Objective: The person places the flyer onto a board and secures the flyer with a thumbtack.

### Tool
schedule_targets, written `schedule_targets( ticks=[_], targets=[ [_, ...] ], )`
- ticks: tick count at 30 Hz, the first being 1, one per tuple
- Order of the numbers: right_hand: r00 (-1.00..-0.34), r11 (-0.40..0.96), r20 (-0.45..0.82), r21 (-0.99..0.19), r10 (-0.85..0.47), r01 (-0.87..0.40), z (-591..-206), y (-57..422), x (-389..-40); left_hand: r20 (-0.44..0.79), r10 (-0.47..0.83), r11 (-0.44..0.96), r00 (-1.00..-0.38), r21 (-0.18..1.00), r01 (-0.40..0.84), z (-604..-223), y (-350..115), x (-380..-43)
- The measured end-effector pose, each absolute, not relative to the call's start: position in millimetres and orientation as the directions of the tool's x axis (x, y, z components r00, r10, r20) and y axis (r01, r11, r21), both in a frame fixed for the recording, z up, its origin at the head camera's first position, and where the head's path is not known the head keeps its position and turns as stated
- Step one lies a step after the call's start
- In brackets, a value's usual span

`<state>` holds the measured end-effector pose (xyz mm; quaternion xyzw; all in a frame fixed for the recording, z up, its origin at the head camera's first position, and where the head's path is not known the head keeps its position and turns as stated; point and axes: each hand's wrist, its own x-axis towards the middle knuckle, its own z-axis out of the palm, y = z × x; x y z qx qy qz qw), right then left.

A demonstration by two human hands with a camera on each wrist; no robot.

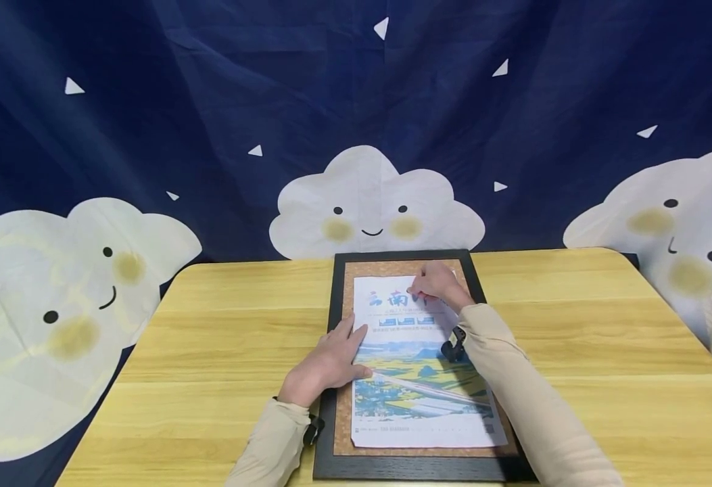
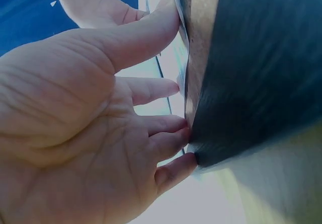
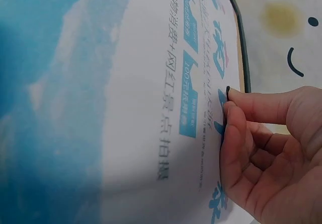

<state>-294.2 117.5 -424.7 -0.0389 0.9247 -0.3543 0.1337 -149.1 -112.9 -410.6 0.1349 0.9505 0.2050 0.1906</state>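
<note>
A printed poster (image 1: 416, 399) with a landscape picture and blue lettering lies on a cork board (image 1: 342, 436) in a black frame (image 1: 416, 468). My left hand (image 1: 328, 362) rests at the poster's left edge, fingers spread, the thumb on the paper. In the left wrist view its fingertips (image 2: 173, 136) touch the sheet's edge beside the frame. Near the poster's top, my right hand (image 1: 437, 281) has its fingers curled over the lettering. Between thumb and forefinger it pinches a small black pin-like piece (image 3: 228, 92), mostly hidden.
The framed board lies on a light wooden table (image 1: 234, 338). Behind the table's far edge hangs a dark blue curtain (image 1: 270, 81) with smiling white clouds. A black wrist device (image 1: 453, 345) is strapped on the right wrist, another (image 1: 313, 430) on the left.
</note>
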Motion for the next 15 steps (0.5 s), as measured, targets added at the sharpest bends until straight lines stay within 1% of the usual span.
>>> schedule_targets(
  ticks=[5, 9, 12, 15],
  targets=[
    [-0.944, 0.643, -0.231, -0.766, -0.237, 0.026, -424, 127, -286, -0.305, 0.333, 0.872, -0.892, 0.460, 0.168, -411, -115, -149],
    [-0.924, 0.561, -0.224, -0.828, -0.310, 0.013, -419, 135, -272, -0.302, 0.330, 0.877, -0.894, 0.448, 0.173, -411, -116, -147],
    [-0.937, 0.558, -0.115, -0.824, -0.330, -0.095, -415, 139, -259, -0.293, 0.349, 0.881, -0.890, 0.426, 0.206, -410, -118, -147],
    [-0.944, 0.602, 0.026, -0.764, -0.330, -0.231, -411, 143, -245, -0.251, 0.364, 0.877, -0.897, 0.416, 0.240, -409, -122, -149]
  ],
)
